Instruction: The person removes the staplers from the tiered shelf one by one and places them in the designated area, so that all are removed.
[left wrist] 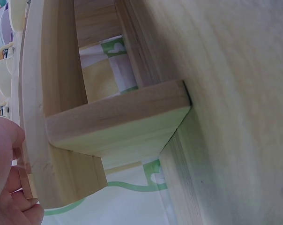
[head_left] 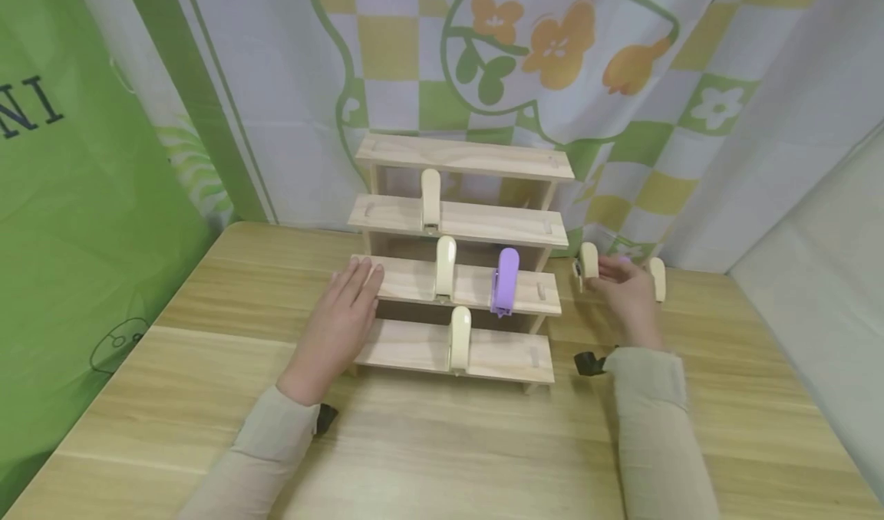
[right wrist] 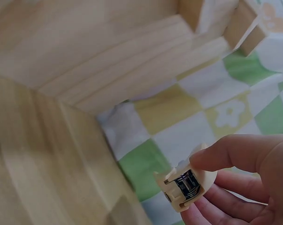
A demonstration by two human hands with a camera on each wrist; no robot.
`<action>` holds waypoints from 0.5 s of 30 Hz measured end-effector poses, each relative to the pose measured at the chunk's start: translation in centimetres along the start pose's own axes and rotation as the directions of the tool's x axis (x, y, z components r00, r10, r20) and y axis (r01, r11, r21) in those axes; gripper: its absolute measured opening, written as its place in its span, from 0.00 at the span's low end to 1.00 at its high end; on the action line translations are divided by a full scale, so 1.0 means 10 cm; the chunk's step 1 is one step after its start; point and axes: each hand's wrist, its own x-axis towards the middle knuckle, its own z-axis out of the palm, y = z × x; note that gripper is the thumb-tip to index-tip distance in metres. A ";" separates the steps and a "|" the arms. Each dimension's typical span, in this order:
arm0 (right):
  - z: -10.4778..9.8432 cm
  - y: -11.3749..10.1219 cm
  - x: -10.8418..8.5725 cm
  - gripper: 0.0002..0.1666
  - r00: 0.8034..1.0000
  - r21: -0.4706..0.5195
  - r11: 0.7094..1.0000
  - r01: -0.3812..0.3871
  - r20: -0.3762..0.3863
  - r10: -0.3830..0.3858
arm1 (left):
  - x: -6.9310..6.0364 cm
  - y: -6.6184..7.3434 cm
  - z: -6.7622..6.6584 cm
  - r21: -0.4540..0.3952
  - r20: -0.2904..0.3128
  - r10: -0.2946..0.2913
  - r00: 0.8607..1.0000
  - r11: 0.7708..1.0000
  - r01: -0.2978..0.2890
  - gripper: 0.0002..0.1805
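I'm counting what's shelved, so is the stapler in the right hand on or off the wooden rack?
Off: the right hand holds the cream stapler beside the wooden rack, a gap showing between them.

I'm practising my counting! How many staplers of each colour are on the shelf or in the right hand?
Cream staplers: 4 (3 on the shelf, 1 in the right hand)
Purple staplers: 1 (on the shelf)
Total: 5

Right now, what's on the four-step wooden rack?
Bottom step: cream stapler. Second step: cream stapler, purple stapler. Third step: cream stapler. Left hand partly covers second step's left end; wood beneath it and the staplers is hidden.
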 end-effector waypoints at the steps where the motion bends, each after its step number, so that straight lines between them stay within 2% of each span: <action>1: 0.01 0.02 0.01 0.32 1.000 0.000 1.000 -0.004 0.006 0.004 | 0.00 0.00 0.00 0.000 0.002 0.000 1.000 1.000 0.000 0.27; 8: 0.05 0.12 0.05 0.31 1.000 -0.032 0.999 0.017 0.003 -0.017 | 0.01 0.00 0.00 -0.002 -0.009 0.001 1.000 1.000 -0.001 0.27; 15: 0.07 0.19 0.07 0.33 0.999 -0.045 0.999 -0.006 0.040 0.007 | 0.00 0.00 0.01 0.001 -0.028 0.009 1.000 1.000 -0.009 0.27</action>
